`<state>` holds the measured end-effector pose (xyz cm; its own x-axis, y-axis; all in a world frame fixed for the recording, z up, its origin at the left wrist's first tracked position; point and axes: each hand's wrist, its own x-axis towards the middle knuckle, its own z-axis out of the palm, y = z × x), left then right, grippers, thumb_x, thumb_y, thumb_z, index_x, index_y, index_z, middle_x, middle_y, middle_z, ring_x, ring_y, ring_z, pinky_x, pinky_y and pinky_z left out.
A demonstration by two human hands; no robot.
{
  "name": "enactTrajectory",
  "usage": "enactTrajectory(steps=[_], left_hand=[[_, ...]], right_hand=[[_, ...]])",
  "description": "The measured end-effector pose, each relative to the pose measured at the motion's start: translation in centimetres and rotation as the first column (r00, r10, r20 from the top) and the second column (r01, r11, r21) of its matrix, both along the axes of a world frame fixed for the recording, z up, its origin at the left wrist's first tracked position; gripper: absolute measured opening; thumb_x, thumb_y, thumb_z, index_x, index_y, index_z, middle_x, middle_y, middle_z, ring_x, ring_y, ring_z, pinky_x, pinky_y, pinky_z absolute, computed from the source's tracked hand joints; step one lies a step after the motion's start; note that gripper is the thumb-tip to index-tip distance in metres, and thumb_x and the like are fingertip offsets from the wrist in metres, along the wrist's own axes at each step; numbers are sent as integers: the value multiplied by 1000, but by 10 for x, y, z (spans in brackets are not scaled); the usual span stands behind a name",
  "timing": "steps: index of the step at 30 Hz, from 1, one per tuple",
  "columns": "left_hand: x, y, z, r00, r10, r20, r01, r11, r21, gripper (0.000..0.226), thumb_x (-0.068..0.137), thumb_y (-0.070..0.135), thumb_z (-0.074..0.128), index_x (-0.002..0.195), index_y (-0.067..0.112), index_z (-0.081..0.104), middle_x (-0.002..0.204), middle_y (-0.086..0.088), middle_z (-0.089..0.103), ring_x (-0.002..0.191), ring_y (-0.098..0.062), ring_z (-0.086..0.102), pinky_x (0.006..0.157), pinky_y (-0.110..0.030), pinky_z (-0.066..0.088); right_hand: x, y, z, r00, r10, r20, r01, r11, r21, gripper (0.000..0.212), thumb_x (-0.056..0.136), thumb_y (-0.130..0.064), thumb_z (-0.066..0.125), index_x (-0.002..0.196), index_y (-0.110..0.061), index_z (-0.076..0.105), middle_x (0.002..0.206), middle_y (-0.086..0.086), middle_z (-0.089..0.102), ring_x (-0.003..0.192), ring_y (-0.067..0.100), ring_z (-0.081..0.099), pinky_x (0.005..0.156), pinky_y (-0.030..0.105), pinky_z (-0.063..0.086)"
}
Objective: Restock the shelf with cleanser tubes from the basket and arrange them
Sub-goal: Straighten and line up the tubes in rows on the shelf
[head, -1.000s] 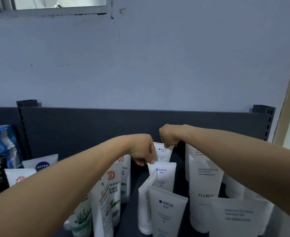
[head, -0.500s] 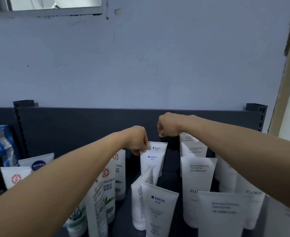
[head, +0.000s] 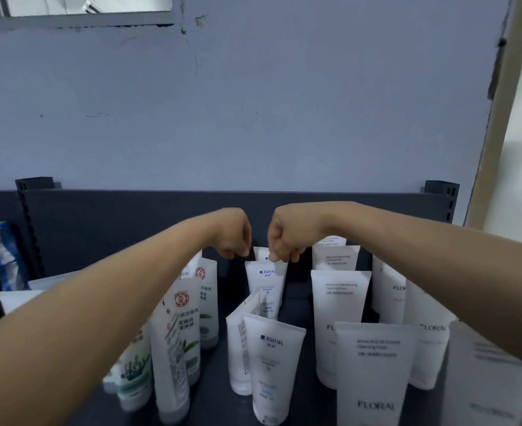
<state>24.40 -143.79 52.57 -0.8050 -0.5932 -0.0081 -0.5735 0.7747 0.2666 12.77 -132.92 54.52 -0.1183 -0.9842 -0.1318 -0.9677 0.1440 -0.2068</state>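
Manting tube (head: 265, 284): upright, near the back edge of the dark shelf (head: 298, 292). My right hand (head: 288, 238) pinches its top seam. My left hand (head: 233, 235): fingers curled just beside it, and I cannot tell whether they grip anything. Floral tubes (head: 339, 302) toward the right edge. Back panel (head: 130, 222) with a blue-grey wall (head: 253, 118) behind.

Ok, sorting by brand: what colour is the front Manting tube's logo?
Dark blue, on the white front Manting tube; head view shows it.

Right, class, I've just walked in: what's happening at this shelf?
A person is arranging soft white plastic cleanser tubes standing in rows on a dark shelf. The right hand pinches the top of a blue-lettered tube near the back of the middle row. The left hand curls beside it, its grip unclear.
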Motion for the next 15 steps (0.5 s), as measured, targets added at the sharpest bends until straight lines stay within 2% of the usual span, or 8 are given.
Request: enactTrajectory(steps=[2, 5, 7, 9, 13, 15], left_hand=[[12, 4, 8, 1000, -5, 18, 5, 1000, 30, 3, 83, 12, 67, 80, 13, 68, 71, -3, 69, 62, -14, 66, 61, -19, 57], [30, 12, 12, 999, -6, 41, 4, 999, 47, 3, 82, 12, 67, 79, 13, 69, 76, -6, 69, 64, -14, 65, 62, -20, 57], [39, 17, 11, 1000, 2, -7, -2, 1000, -9, 4, 82, 14, 67, 78, 15, 69, 73, -1, 68, 62, -11, 62, 57, -17, 51], [46, 22, 11, 996, 5, -88, -11, 997, -70, 6, 80, 15, 67, 76, 17, 70, 70, 3, 66, 61, -9, 58, 58, -18, 46], [55, 33, 16, 969, -16, -247, -7, 996, -92, 7, 81, 14, 66, 78, 20, 70, 73, 10, 66, 68, -3, 58, 60, -16, 43], [58, 40, 17, 952, -39, -303, 18, 997, -74, 9, 80, 13, 65, 76, 19, 70, 71, 9, 66, 65, -4, 57, 61, -16, 46]], right_hand=[[12, 1, -1, 995, 48, 84, -54, 996, 65, 14, 86, -21, 67, 72, -20, 67, 71, -1, 69, 63, 11, 65, 60, 18, 51], [31, -1, -8, 987, 90, 134, -112, 979, 169, 3, 85, -19, 68, 89, -19, 69, 70, 0, 69, 63, 13, 65, 64, 20, 53], [40, -4, -18, 988, 98, 117, -122, 969, 217, 19, 87, -15, 67, 106, -18, 66, 73, 3, 69, 62, 14, 64, 72, 25, 56], [46, -5, -27, 990, 94, 108, -118, 961, 250, 23, 89, -11, 64, 112, -14, 65, 78, 7, 69, 60, 14, 64, 82, 32, 56], [48, -8, -38, 992, 110, 59, -120, 970, 211, 9, 91, -7, 59, 93, -7, 68, 71, 7, 67, 45, 6, 62, 75, 28, 57], [43, -10, -39, 995, 83, 48, -91, 979, 182, 15, 92, -6, 57, 78, -9, 62, 68, 9, 65, 43, 7, 61, 75, 27, 56]])
